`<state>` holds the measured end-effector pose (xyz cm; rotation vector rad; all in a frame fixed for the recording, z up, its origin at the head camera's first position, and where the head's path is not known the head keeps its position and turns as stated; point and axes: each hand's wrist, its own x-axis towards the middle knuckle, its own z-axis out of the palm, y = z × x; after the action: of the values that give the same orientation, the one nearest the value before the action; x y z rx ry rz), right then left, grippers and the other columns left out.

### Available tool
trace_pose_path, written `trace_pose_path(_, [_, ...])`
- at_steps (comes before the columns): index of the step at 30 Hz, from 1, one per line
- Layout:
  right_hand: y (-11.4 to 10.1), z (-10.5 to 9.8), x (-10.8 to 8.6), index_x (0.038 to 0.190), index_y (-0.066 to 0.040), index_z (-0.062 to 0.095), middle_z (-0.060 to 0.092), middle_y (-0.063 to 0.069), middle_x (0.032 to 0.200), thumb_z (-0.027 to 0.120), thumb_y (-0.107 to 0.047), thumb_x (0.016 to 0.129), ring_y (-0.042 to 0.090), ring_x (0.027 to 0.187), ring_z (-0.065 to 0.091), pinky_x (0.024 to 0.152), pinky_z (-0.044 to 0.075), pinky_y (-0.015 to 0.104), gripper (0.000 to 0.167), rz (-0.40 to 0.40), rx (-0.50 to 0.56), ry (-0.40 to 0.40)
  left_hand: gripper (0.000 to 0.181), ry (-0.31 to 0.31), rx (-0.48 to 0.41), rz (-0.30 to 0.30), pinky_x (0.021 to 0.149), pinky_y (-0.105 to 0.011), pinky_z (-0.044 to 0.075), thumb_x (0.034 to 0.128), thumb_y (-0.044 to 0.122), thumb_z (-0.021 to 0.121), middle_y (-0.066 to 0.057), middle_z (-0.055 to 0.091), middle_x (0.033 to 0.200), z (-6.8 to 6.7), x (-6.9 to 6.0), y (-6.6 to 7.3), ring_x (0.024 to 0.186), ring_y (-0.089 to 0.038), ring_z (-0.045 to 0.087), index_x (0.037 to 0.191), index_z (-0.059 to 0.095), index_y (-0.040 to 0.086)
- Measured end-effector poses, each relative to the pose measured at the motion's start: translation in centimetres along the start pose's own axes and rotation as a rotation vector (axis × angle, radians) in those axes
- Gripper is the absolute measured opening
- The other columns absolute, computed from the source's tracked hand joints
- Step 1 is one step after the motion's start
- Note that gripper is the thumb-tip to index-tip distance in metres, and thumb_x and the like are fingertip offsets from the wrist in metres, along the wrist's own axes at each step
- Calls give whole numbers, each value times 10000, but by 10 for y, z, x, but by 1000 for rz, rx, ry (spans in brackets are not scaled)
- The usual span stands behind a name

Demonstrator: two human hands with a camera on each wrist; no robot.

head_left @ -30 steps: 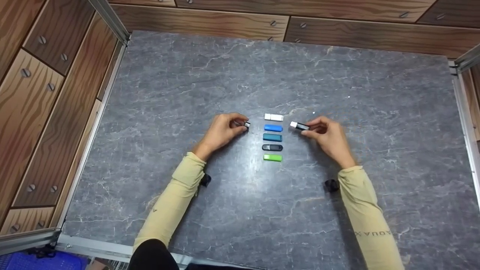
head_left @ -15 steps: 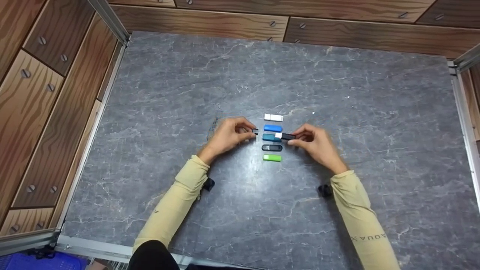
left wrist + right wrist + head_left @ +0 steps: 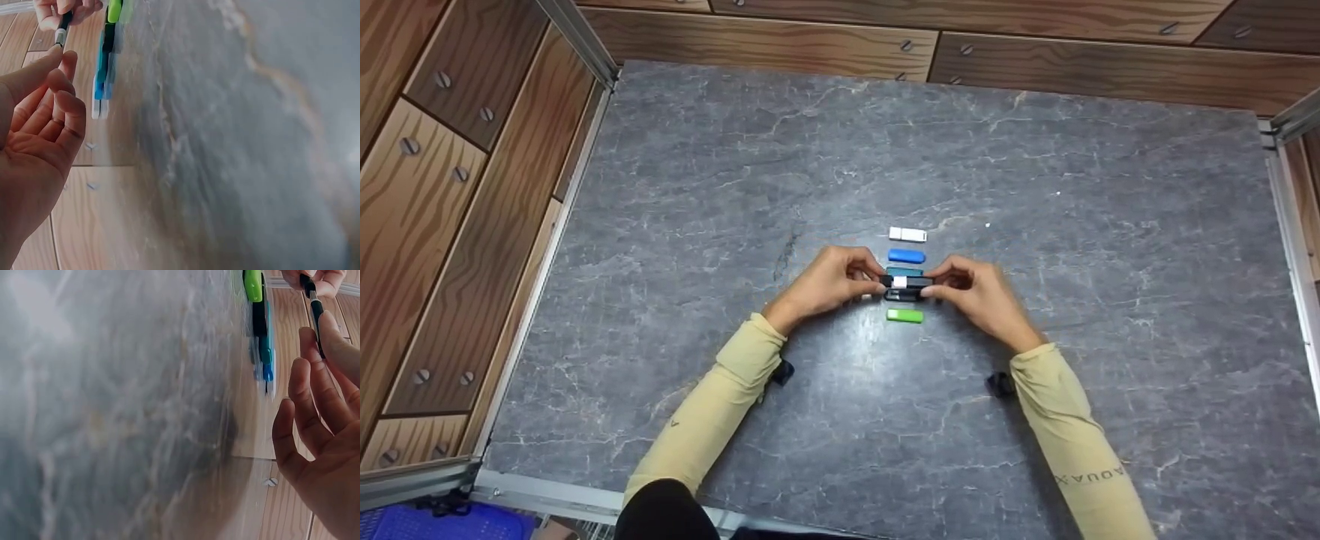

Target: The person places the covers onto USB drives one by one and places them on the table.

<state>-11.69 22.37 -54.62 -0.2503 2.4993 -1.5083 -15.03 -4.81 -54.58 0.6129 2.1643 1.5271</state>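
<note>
Between thumb and fingertips, my left hand [image 3: 834, 282] pinches a small black cap [image 3: 306, 286]. My right hand [image 3: 981, 292] pinches the body of a black USB stick [image 3: 317, 318], its bright plug pointing left. In the right wrist view, the cap sits at the end of the plug, and part of the plug shows between cap and body. Both are held above a column of USB sticks: white [image 3: 908, 235], blue [image 3: 907, 256], teal [image 3: 904, 271], dark [image 3: 901, 295] and green [image 3: 904, 316]. The hands and the held stick partly cover the teal and dark ones.
The sticks lie on a grey marbled tabletop [image 3: 840, 150]. Wood-patterned panels [image 3: 810, 41] border it at the back and sides. A blue basket [image 3: 450, 523] is at the lower left, beyond the table's front edge.
Both hands have moved inward and slightly toward the person. The gap between the black cap and the USB stick's plug has closed, and they now meet over the column.
</note>
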Motion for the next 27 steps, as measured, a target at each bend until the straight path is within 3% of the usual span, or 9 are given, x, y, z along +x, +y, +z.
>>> trace_pose_path(8, [-2, 3, 0, 1022, -87, 785, 778, 96, 943, 874, -167, 862, 112, 765, 643, 675, 522, 185, 199, -2, -35, -20, 182, -22, 16, -30, 732, -204, 602, 892, 63, 829, -157, 806, 1019, 3, 0, 4, 832, -70, 722, 1042, 759, -11])
trace_pose_path(16, [-5, 8, -1, 1031, -43, 779, 781, 128, 952, 872, -162, 865, 104, 780, 655, 697, 531, 186, 224, -6, -34, -24, 211, -28, 55, -10, 753, -215, 606, 902, 87, 828, -150, 806, 1032, 5, 1, 6, 863, -108, 737, 1058, 757, -37])
trace_pose_path(27, [-6, 12, -3, 1019, -18, 782, 802, 176, 990, 884, -140, 849, 85, 751, 661, 656, 526, 157, 233, 20, 18, 1, 207, -33, 79, -28, 755, -211, 602, 899, 82, 827, -148, 804, 1033, 5, 1, 8, 854, -112, 728, 1062, 764, -29])
